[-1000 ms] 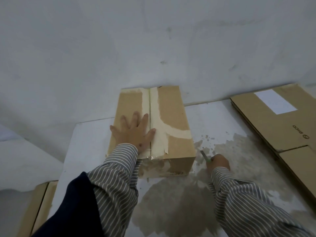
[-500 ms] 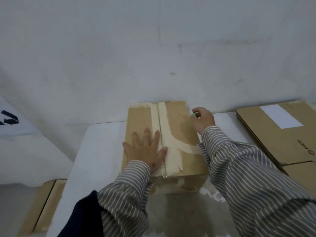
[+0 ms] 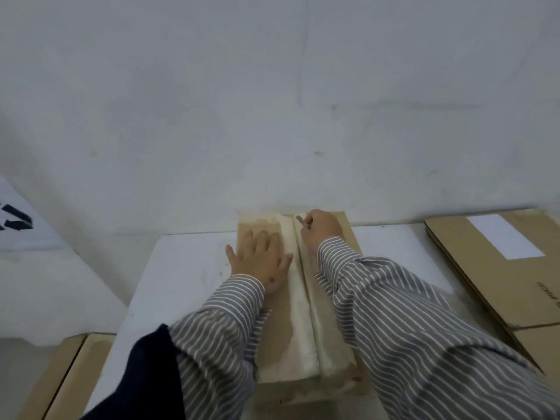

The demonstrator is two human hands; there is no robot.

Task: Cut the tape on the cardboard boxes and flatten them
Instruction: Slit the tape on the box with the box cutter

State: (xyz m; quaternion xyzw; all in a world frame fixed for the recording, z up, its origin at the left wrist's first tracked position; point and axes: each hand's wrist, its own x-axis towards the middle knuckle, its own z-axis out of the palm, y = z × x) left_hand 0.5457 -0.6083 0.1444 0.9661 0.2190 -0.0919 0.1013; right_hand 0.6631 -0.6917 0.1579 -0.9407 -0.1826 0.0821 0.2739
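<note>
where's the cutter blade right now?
In the head view, the cutter blade is gripped in the right hand at the far end of the taped centre seam on the cardboard box, near the wall, right of the flat left hand.

Box (image 3: 269, 301) was brown, tape (image 3: 298, 322) cream; sleeves (image 3: 409, 322) grey with white stripes; bench (image 3: 181, 268) white; flattened cardboard (image 3: 485, 268) brown, white label (image 3: 504, 236).

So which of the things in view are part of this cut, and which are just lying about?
In the job:
- cardboard box, taped along its top seam
- tape
- cutter blade, in the right hand at the far end of the seam
- left hand, flat on the box top

Lying about:
- flattened cardboard with a white label, on the right
- cardboard at lower left
</note>
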